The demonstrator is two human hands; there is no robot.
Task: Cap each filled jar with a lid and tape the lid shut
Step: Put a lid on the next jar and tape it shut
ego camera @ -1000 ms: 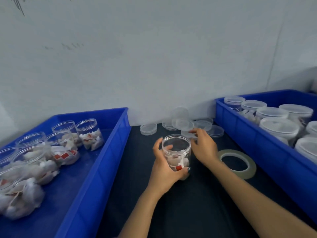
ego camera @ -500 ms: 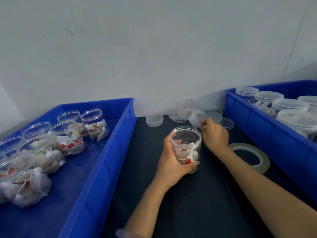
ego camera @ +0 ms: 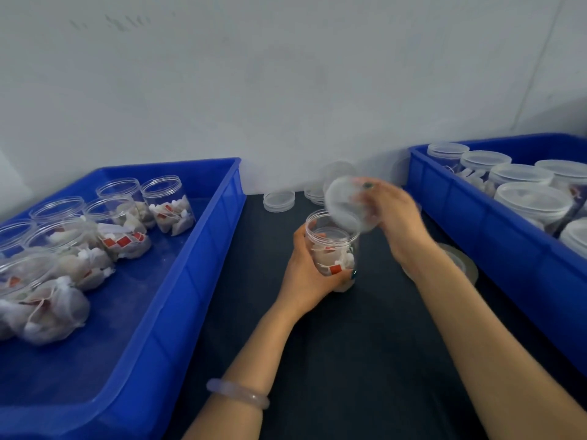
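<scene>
Clear filled jar [ego camera: 333, 249] upright, open; translucent lid [ego camera: 346, 201] tilted just above it.

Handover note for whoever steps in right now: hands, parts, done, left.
Left hand grips the filled jar, upright, uncapped.
Right hand holds a lid tilted over the jar mouth, not seated.
Tape roll lies on the mat right of the jar; spare lids at the mat's back edge.
Done: lidded jars in the right bin; taping not discernible.
Left: seat this lid, tape it, then the open jars in the left bin.
</scene>
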